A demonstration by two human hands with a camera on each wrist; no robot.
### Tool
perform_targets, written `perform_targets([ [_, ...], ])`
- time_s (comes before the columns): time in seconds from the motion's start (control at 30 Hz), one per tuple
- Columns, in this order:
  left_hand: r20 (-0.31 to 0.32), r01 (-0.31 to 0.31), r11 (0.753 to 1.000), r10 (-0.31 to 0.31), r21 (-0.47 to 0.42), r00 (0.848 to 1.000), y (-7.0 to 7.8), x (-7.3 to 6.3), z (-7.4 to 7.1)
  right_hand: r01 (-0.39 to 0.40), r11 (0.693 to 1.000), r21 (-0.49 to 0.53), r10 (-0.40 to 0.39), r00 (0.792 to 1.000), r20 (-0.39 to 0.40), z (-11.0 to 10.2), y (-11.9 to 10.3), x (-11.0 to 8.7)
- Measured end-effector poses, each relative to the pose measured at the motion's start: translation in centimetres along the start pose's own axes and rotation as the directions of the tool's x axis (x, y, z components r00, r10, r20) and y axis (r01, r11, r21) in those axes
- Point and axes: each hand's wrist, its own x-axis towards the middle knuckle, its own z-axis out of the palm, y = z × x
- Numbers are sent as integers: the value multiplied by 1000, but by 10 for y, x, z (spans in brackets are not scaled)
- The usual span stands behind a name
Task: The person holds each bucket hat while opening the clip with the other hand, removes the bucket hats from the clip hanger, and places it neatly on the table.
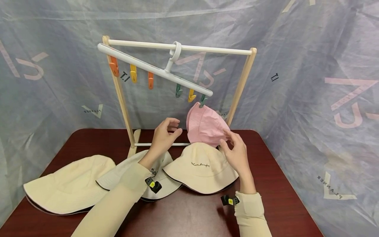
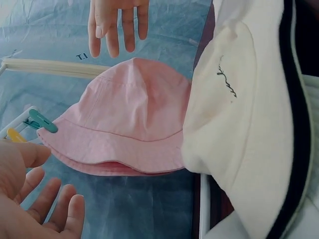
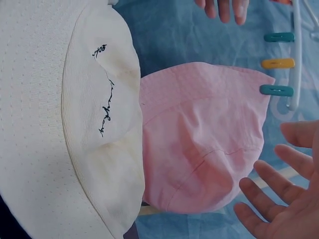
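Note:
A pink bucket hat [image 1: 204,126] hangs by its brim from a green clothespin [image 1: 203,100] at the low right end of a white clip hanger [image 1: 154,69]. My left hand [image 1: 166,135] is held left of the pink hat, fingers relaxed, with a gap between in the left wrist view. On the hat's other side is my right hand [image 1: 236,149], loosely spread and holding nothing; whether it touches the hat is hard to tell. A cream bucket hat [image 1: 202,169] with black script lies just in front, overlapping the pink hat's lower part from the head view.
The hanger hooks over the top bar of a wooden rack [image 1: 244,80] and tilts down to the right. Orange clothespins [image 1: 151,80], yellow ones [image 1: 133,73] and another green one [image 1: 178,90] hang from it. A whitish hat [image 1: 161,189] and a cream hat [image 1: 71,184] lie on the dark table [image 1: 281,197].

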Motion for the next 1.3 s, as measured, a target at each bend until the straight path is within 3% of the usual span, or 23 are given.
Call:
perform_targets([
  [0.23,8,39,998,-39,-38,999,1,16,5,-17,1000,22,17,1000,0,3,-3,1],
  [0.57,-19,27,998,-28,-49,999,-1,34,18,-39,998,52,38,999,15,3,-5,0],
  [1.3,-16,93,995,-93,-49,996,-5,60,41,-35,979,202,31,999,22,7,-7,1],
])
